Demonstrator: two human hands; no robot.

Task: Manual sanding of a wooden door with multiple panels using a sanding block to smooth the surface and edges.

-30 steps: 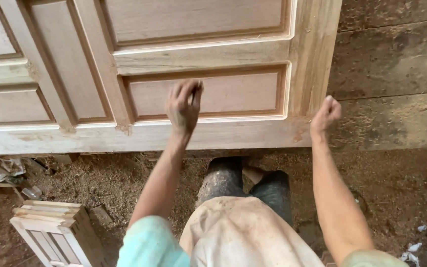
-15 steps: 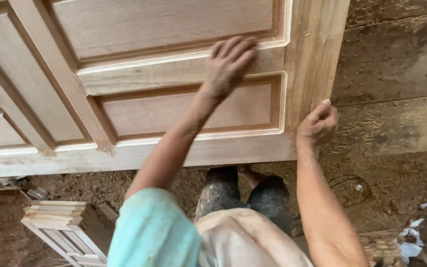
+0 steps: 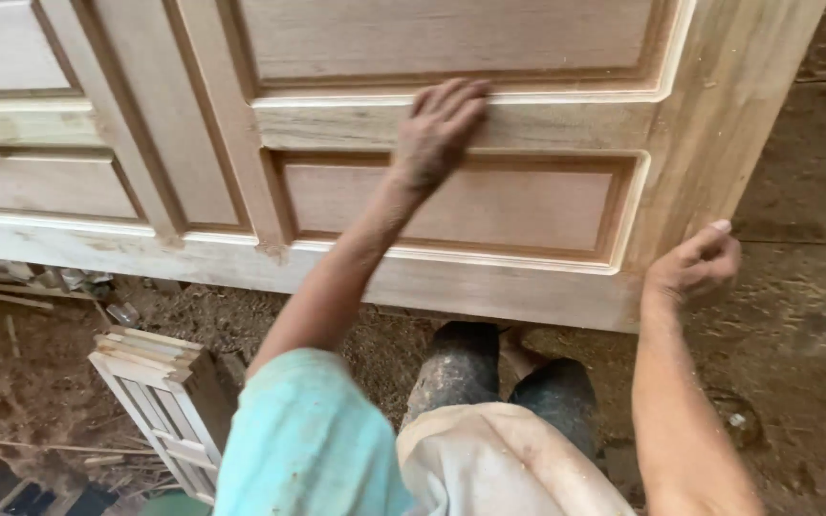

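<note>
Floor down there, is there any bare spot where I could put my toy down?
The dirt floor right of the knees, past the right hand, looks bare. Left is crowded: a small frame and scraps lie under the door, which the left hand presses.

Door (image 3: 451,205): bare matt wood, smooth; floor (image 3: 815,401) rough.

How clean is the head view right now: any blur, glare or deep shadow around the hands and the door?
Head view: even, soft light with no glare on the wooden door; left hand and right hand slightly soft but readable; the turquoise sleeve close to the lens is blurred; the floor under the door sits in dim shadow.
</note>
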